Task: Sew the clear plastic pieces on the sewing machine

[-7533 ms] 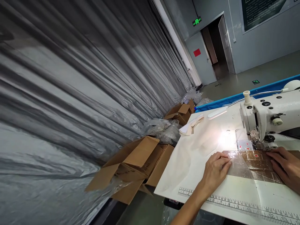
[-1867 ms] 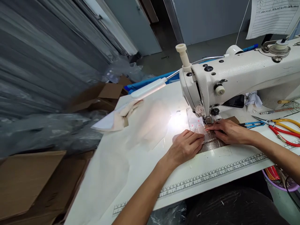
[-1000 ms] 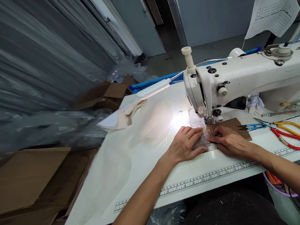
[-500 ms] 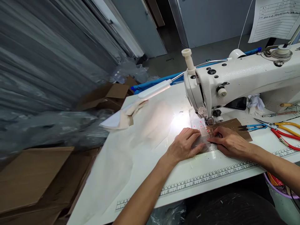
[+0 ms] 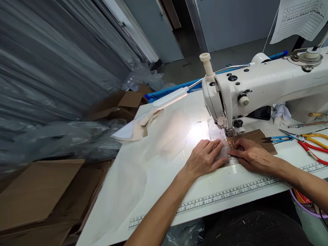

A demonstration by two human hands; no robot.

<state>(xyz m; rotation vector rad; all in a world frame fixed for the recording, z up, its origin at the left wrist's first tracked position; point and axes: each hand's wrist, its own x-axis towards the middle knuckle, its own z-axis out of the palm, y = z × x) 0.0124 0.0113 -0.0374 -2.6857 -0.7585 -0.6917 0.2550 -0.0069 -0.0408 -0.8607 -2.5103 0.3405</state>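
Observation:
A thin, whitish see-through piece of fabric (image 5: 224, 151) with small red marks lies at the sewing machine's presser foot (image 5: 230, 133). My left hand (image 5: 205, 158) rests on its left part, fingers stretched out and pressing it down. On the other side, my right hand (image 5: 252, 155) has thumb and forefinger together at the fabric's right edge, with the other fingers curled under. The sewing machine (image 5: 258, 82) stands just beyond both hands. A brown flat sheet (image 5: 263, 143) lies partly beneath my right hand.
Thread snips (image 5: 279, 139) and scissors with red and yellow handles (image 5: 314, 147) lie at the right. A lit lamp (image 5: 170, 98) hangs over the white table (image 5: 123, 191). Cream fabric (image 5: 138, 130) lies at its left edge. Cardboard boxes (image 5: 38, 191) stand left. A ruler strip (image 5: 222, 197) runs along the front.
My left hand's fingers have shifted slightly up and to the right over the fabric. My right hand stays at the fabric's edge. The whole view has moved a little.

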